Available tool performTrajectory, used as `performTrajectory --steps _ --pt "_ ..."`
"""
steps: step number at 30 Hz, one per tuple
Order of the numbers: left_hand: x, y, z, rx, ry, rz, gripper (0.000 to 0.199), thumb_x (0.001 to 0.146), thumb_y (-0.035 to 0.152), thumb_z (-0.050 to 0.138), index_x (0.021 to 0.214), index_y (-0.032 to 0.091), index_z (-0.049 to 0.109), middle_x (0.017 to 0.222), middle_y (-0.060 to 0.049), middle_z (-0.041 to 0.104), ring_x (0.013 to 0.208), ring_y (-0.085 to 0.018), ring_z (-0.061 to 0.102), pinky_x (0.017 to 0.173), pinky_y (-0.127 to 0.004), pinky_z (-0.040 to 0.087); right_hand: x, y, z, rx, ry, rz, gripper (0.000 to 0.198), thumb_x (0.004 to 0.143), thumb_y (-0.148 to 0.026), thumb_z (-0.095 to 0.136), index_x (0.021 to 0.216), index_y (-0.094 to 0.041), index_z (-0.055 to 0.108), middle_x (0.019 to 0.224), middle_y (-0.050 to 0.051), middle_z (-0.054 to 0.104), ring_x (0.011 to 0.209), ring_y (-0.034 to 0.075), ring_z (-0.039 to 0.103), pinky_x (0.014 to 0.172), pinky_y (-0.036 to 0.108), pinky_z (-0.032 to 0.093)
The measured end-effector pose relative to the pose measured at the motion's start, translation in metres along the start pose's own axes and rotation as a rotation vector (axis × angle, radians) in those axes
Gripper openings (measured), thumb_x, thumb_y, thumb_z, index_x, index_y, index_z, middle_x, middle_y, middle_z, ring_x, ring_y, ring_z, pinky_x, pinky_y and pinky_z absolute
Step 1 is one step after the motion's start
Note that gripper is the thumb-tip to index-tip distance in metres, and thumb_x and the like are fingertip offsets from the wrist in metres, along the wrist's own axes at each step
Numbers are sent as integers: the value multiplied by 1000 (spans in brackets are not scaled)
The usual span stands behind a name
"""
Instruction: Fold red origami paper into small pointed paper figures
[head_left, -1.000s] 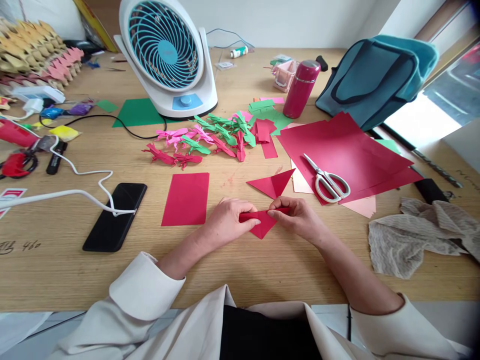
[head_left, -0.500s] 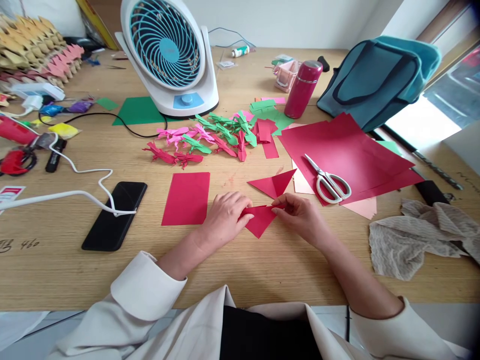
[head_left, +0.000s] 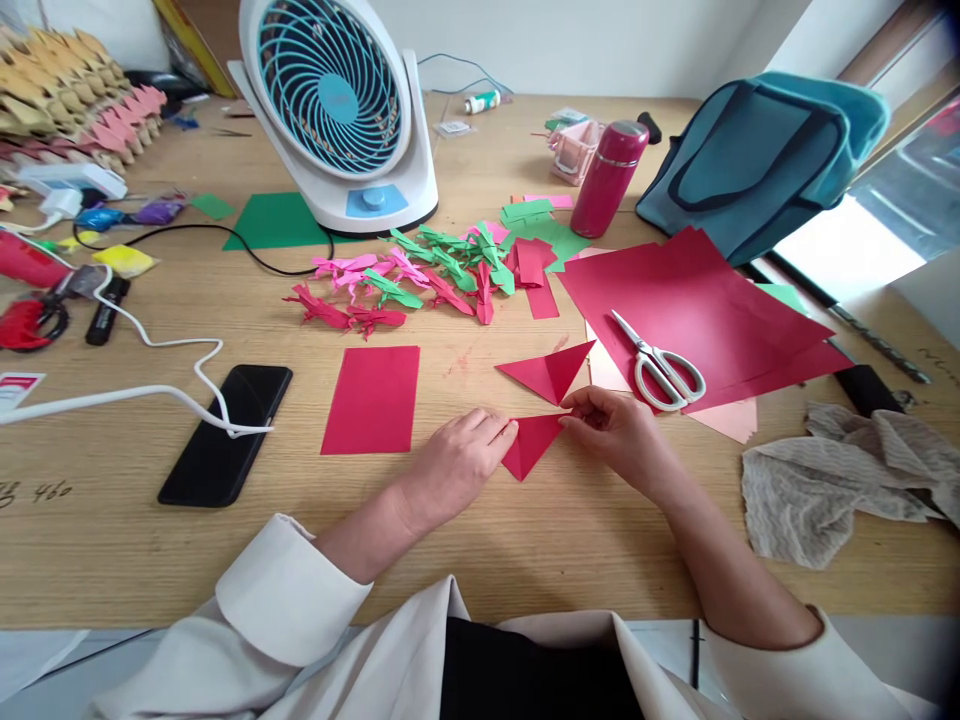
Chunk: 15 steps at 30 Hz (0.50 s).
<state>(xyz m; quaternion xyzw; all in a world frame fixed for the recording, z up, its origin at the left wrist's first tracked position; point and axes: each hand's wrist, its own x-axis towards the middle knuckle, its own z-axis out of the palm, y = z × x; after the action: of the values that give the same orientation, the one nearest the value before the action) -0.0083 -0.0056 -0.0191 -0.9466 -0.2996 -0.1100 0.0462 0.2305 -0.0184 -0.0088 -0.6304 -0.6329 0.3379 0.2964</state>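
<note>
A folded red paper triangle [head_left: 528, 440] lies on the table between my hands, its point toward me. My left hand [head_left: 466, 458] is closed on its left part, the fingers covering that side. At the right corner, my right hand [head_left: 609, 430] pinches the paper between thumb and fingers. Just beyond it rests another folded red triangle [head_left: 549, 372] with a crease down its middle. A flat red paper rectangle [head_left: 372, 400] lies to the left of my left hand.
Folded paper figures [head_left: 405, 280] in pink, green and red lie beyond my hands. White-handled scissors [head_left: 667, 375] rest on large red sheets [head_left: 720, 300] at right. A black phone [head_left: 225, 435] with a white cable is at left. Behind stand a fan [head_left: 337, 110], a flask [head_left: 609, 180] and a blue bag [head_left: 757, 160].
My left hand has shifted slightly toward me, its fingers now straighter over the paper. My right hand has moved a little right, and more of the folded triangle shows between them.
</note>
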Motion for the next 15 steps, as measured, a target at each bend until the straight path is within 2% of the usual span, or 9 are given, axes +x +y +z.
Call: performTrajectory --steps 6,9,15 --pt "2 2 -4 31 -69 -9 32 93 12 48 124 11 57 118 -9 64 99 -21 57 86 -33 51 2 0 1 83 -31 2 17 81 -34 65 89 -18 66 78 2 66 64 14 54 57 28 42" --pt "3 3 -5 44 -86 -7 34 93 11 46 126 11 56 120 -10 63 100 -21 56 88 -33 50 3 -2 5 155 -18 8 26 80 -36 68 98 -17 64 79 2 65 63 13 54 57 27 42" --pt "2 3 -4 61 -93 5 37 93 10 46 129 10 54 124 -11 62 102 -22 55 89 -34 50 2 -3 19 356 2 75 47 77 -40 73 114 -18 56 88 6 70 75 18 64 66 29 49"
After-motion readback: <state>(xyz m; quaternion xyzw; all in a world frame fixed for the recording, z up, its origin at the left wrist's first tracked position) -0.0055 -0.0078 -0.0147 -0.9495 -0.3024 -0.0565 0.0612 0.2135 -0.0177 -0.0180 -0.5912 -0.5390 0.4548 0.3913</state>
